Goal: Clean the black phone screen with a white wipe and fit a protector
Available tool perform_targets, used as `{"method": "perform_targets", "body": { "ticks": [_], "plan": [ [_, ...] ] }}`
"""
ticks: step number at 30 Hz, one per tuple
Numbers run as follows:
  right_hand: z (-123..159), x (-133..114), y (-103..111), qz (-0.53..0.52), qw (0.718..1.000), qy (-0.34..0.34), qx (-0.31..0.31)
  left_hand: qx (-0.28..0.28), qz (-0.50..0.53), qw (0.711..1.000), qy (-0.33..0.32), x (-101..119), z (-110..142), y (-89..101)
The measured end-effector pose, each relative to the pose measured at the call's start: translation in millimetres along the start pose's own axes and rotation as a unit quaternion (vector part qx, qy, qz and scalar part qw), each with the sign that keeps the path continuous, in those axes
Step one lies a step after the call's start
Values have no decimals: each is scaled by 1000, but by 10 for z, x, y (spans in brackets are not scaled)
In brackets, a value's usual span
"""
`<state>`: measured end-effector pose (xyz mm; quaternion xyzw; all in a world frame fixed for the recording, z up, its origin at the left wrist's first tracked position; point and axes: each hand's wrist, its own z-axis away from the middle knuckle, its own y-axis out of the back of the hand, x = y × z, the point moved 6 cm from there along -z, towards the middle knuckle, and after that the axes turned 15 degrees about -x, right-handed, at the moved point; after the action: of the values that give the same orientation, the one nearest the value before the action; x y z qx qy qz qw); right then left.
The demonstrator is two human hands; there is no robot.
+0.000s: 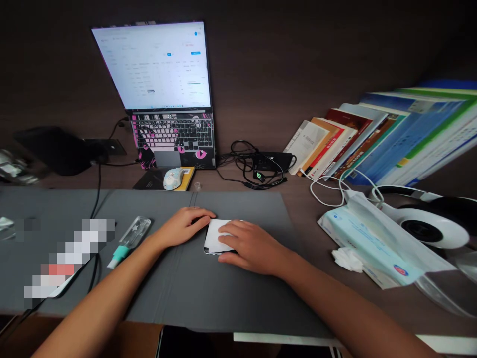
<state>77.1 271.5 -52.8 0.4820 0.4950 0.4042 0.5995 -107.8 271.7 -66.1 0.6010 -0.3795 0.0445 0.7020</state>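
On the grey desk mat (231, 298) lies a small dark flat object, mostly covered by a folded white wipe (215, 237); its kind is hidden. My left hand (184, 224) is at its far left corner, thumb and fingers closed about the edge. From the right, my right hand (257, 247) presses the wipe down on it, fingers curved over the white sheet. Left of my left forearm lies a clear spray bottle (134, 232) with a teal neck. A pixelated, pale long item (70, 263) rests farther left.
An open laptop (167, 99) stands at the back, with a mouse (173, 179) on a notebook before it. Black cables and a power adapter (274, 161) lie beside leaning books (372, 134). At right are a blue tissue pack (365, 243), crumpled tissue (348, 259) and white headphones (439, 226).
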Motion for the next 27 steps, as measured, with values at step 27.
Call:
{"method": "perform_targets", "body": {
  "ticks": [27],
  "plan": [
    [-44,-46,-63,-18,999,37,-2,5,-32,999,3,13,6,-4]
  ]
}}
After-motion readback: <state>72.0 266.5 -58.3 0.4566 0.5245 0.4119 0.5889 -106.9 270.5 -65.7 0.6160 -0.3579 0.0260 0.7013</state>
